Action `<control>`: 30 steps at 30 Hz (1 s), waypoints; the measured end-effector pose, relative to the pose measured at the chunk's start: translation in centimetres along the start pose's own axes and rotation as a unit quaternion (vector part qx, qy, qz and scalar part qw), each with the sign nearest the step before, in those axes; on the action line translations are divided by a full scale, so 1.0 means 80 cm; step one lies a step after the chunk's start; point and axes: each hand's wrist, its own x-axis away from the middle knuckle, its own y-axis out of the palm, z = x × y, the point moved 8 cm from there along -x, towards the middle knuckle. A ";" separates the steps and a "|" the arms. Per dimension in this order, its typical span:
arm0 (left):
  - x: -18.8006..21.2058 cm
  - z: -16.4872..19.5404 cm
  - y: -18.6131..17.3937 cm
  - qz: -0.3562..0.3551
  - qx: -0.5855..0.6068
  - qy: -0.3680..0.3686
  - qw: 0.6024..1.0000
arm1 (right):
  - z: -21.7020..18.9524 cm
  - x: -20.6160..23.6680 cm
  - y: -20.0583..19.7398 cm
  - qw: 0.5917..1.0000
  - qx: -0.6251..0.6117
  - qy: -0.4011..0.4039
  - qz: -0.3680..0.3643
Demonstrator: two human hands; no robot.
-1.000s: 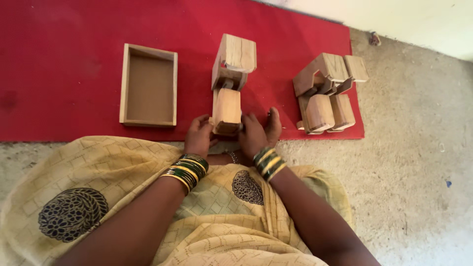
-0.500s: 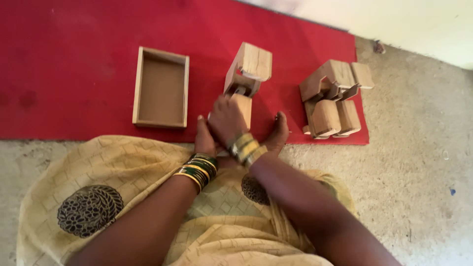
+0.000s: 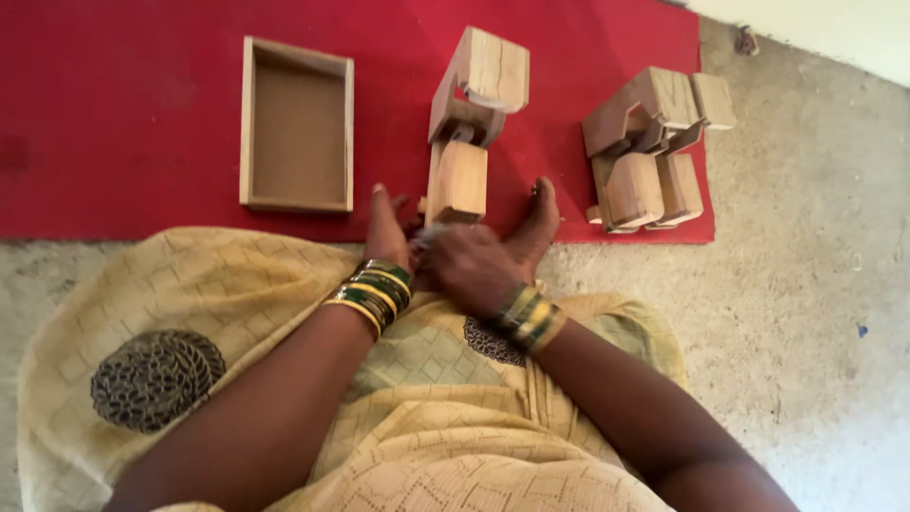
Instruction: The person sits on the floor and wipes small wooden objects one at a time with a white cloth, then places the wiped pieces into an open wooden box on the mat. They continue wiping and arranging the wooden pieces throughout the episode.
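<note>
A long interlocked wooden block piece (image 3: 458, 180) lies on the red mat (image 3: 142, 114), joined at its far end to a bigger notched block (image 3: 485, 74). My right hand (image 3: 469, 267) is curled at the piece's near end, its fingers tucked against the wood. My left hand (image 3: 387, 232) lies just to the left of that end with its fingers stretched along the mat, close to the wood. Both wrists carry green and gold bangles. How the fingertips meet the wood is hidden.
An empty shallow wooden tray (image 3: 296, 123) sits on the mat to the left. A cluster of several notched wooden blocks (image 3: 654, 142) lies at the mat's right edge. A foot (image 3: 538, 213) pokes out beside my right hand. Yellow patterned cloth (image 3: 237, 332) covers my lap, with bare concrete floor (image 3: 815, 284) on the right.
My right hand has drawn back from on top of the long wooden piece to its near end. My left hand has stayed at the left side.
</note>
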 end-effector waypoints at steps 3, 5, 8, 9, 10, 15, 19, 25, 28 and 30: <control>0.005 -0.008 0.020 -0.062 -0.060 -0.029 0.996 | 0.051 0.043 -0.038 0.985 0.104 0.139 0.016; 0.015 -0.003 0.032 -0.099 -0.095 -0.004 0.990 | 0.077 0.057 -0.048 0.970 -0.033 0.237 0.035; 0.030 0.002 0.043 -0.133 -0.150 0.017 0.980 | 0.075 0.057 -0.051 0.957 -0.101 0.259 0.082; 0.032 0.002 0.042 -0.131 -0.170 0.012 0.977 | 0.068 0.055 -0.050 0.959 -0.100 0.248 0.098; 0.034 0.000 0.042 -0.128 -0.189 0.008 0.973 | 0.062 0.056 -0.046 0.959 -0.115 0.235 0.109; 0.031 -0.002 0.038 -0.135 -0.215 0.033 0.967 | 0.123 0.091 0.022 0.901 -0.178 0.393 -0.033; 0.019 -0.001 0.036 -0.124 -0.242 0.066 0.960 | 0.157 0.098 0.031 0.867 -0.239 0.417 0.129; 0.010 -0.011 0.034 -0.117 -0.211 0.032 0.970 | 0.156 0.064 0.028 0.903 -0.148 0.391 0.094; 0.009 -0.010 0.035 -0.117 -0.225 0.033 0.967 | 0.178 0.056 0.013 0.863 -0.234 0.430 0.122; 0.010 -0.002 0.038 -0.120 -0.244 0.066 0.960 | 0.191 0.049 0.007 0.845 -0.248 0.455 0.132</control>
